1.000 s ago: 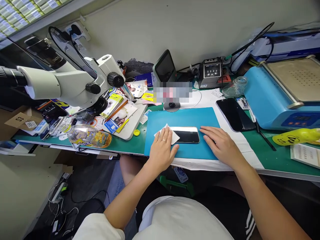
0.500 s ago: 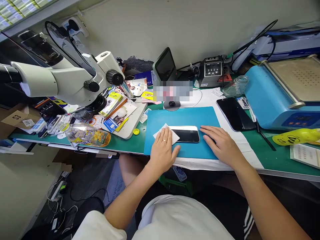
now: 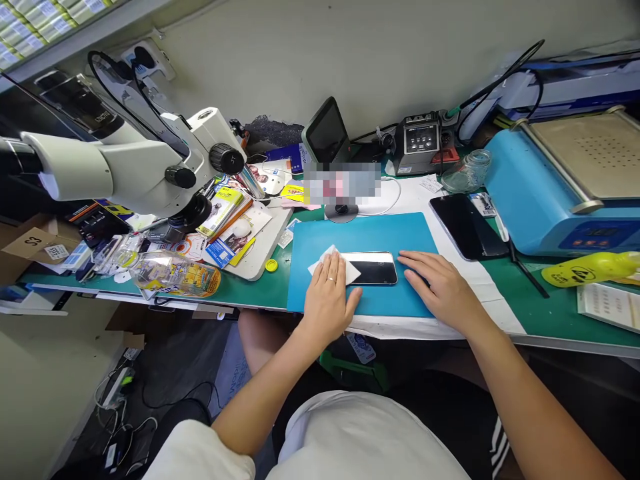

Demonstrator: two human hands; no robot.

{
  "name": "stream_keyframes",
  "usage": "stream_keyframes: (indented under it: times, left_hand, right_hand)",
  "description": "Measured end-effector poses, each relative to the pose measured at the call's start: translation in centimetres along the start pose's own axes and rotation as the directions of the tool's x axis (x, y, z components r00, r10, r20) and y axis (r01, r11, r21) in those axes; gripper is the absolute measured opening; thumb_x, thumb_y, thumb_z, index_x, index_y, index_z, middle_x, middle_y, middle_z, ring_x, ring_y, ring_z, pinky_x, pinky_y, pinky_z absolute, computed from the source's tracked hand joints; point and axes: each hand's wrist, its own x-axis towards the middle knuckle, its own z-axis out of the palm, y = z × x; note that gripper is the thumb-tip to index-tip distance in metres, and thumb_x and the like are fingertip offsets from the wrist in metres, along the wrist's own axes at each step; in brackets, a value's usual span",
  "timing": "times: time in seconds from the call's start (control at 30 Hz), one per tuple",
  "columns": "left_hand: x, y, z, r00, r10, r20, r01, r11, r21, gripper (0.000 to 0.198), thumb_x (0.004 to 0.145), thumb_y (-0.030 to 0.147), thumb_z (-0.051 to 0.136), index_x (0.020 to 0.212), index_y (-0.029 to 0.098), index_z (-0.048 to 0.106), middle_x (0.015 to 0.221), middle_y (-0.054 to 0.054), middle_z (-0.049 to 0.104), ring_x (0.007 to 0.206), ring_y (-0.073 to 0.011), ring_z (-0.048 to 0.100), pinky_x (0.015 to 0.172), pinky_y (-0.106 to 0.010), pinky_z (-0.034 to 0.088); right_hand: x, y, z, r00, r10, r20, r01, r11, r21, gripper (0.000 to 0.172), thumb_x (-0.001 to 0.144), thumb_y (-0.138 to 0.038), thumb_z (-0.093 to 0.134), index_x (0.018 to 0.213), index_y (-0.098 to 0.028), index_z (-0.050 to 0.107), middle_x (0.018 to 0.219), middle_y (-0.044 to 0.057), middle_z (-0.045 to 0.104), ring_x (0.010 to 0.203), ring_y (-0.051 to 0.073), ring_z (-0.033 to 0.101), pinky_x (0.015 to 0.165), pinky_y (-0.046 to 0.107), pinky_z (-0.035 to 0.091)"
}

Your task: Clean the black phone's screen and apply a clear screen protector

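My left hand (image 3: 327, 293) lies flat, fingers stretched out, on a white wipe (image 3: 353, 272). Under the wipe is the left end of a smartphone (image 3: 375, 270), its dark glass face up with a bright reflection along the far side. The phone lies crosswise on a blue mat (image 3: 360, 230). Just beyond the phone's right end, my right hand (image 3: 435, 287) rests on the mat with its fingers extended and holds nothing. Its fingertips are close to the phone's edge; whether they touch it I cannot tell.
A second phone (image 3: 469, 227) lies right of the mat, near a blue heating plate machine (image 3: 530, 200) and a yellow bottle (image 3: 590, 269). On the left stand a microscope (image 3: 140, 173) and a tilted plastic bottle (image 3: 177, 272). A soldering station (image 3: 419, 143) and small screen (image 3: 327, 130) stand behind.
The view has shifted slightly. My left hand and the wipe have moved very little on the phone, and my right hand keeps its place beside it.
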Motion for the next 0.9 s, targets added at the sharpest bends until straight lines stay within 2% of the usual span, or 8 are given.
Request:
stream_keyframes:
  times: [0.1, 0.17, 0.3, 0.43, 0.57, 0.7, 0.8, 0.9]
  left_hand:
    - [-2.5, 0.4, -0.1, 1.0, 0.021, -0.007, -0.021, 1.0, -0.011, 0.067, 0.112, 0.045, 0.038, 0.16, -0.001, 0.038, 0.17, -0.024, 0.035, 0.161, -0.0343, 0.03, 0.13, -0.049, 0.034]
    - [-2.8, 0.4, -0.1, 1.0, 0.03, -0.002, -0.03, 0.999, -0.019, 0.068, 0.112, 0.047, 0.036, 0.16, -0.001, 0.039, 0.17, -0.023, 0.036, 0.161, -0.0344, 0.031, 0.13, -0.05, 0.034]
    - [0.3, 0.5, 0.0, 0.999, 0.035, 0.03, -0.033, 0.997, -0.064, 0.074, 0.111, 0.054, 0.036, 0.16, -0.001, 0.04, 0.171, -0.022, 0.035, 0.161, -0.0351, 0.031, 0.13, -0.05, 0.033]
    - [3.0, 2.0, 0.4, 0.996, 0.08, 0.037, -0.075, 0.99, -0.116, 0.082, 0.11, 0.062, 0.037, 0.161, -0.002, 0.039, 0.171, -0.022, 0.033, 0.161, -0.0348, 0.03, 0.131, -0.049, 0.031]
    - [1.1, 3.3, 0.6, 0.989, 0.144, 0.031, -0.139, 0.982, -0.129, 0.084, 0.109, 0.064, 0.035, 0.163, -0.001, 0.034, 0.174, -0.021, 0.027, 0.164, -0.0342, 0.024, 0.131, -0.049, 0.03]
    - [-1.0, 2.4, 0.5, 0.976, 0.214, 0.049, -0.208, 0.971, -0.115, 0.083, 0.11, 0.063, 0.032, 0.164, 0.0, 0.032, 0.175, -0.019, 0.026, 0.164, -0.0329, 0.024, 0.131, -0.048, 0.031]
    - [0.6, 1.9, 0.3, 0.973, 0.226, 0.049, -0.22, 0.97, -0.103, 0.081, 0.111, 0.063, 0.031, 0.163, 0.001, 0.036, 0.173, -0.019, 0.031, 0.163, -0.0327, 0.028, 0.131, -0.047, 0.03]
    - [3.7, 2.9, 0.5, 0.977, 0.21, 0.033, -0.205, 0.973, -0.105, 0.08, 0.11, 0.063, 0.033, 0.161, 0.002, 0.04, 0.171, -0.019, 0.037, 0.16, -0.0346, 0.033, 0.13, -0.049, 0.03]
  right_hand:
    - [0.0, 0.2, 0.1, 1.0, -0.005, -0.005, 0.005, 1.0, 0.004, 0.041, 0.108, -0.038, 0.044, 0.135, -0.022, 0.071, 0.138, 0.012, 0.073, 0.129, 0.033, 0.065, 0.11, 0.056, 0.052]
    - [0.0, 0.3, 0.1, 1.0, -0.005, -0.005, 0.005, 1.0, 0.003, 0.041, 0.108, -0.038, 0.044, 0.135, -0.024, 0.071, 0.138, 0.011, 0.073, 0.129, 0.033, 0.065, 0.109, 0.055, 0.053]
    - [0.1, 0.3, 0.0, 1.0, -0.015, -0.011, 0.015, 1.0, -0.004, 0.04, 0.107, -0.038, 0.045, 0.134, -0.023, 0.071, 0.137, 0.012, 0.074, 0.128, 0.033, 0.066, 0.108, 0.055, 0.053]
    - [0.1, 0.2, 0.0, 0.999, -0.026, -0.024, 0.026, 1.0, -0.008, 0.04, 0.107, -0.037, 0.045, 0.133, -0.023, 0.071, 0.136, 0.012, 0.074, 0.127, 0.033, 0.066, 0.107, 0.054, 0.053]
    - [0.0, 0.2, -0.1, 0.999, -0.035, -0.02, 0.035, 0.999, -0.01, 0.04, 0.107, -0.036, 0.045, 0.134, -0.022, 0.071, 0.136, 0.012, 0.074, 0.128, 0.032, 0.067, 0.108, 0.054, 0.054]
    - [0.1, 0.3, 0.0, 0.999, -0.037, -0.018, 0.036, 0.999, -0.009, 0.04, 0.108, -0.037, 0.045, 0.135, -0.02, 0.07, 0.137, 0.014, 0.074, 0.128, 0.033, 0.067, 0.108, 0.054, 0.054]
    - [0.2, 0.4, 0.1, 0.999, -0.029, -0.016, 0.029, 1.0, -0.007, 0.04, 0.107, -0.037, 0.046, 0.134, -0.021, 0.071, 0.136, 0.013, 0.074, 0.127, 0.033, 0.067, 0.106, 0.055, 0.055]
    - [0.2, 0.4, 0.1, 0.999, -0.029, -0.015, 0.029, 1.0, -0.004, 0.039, 0.107, -0.037, 0.046, 0.133, -0.023, 0.071, 0.135, 0.012, 0.075, 0.127, 0.033, 0.067, 0.106, 0.056, 0.055]
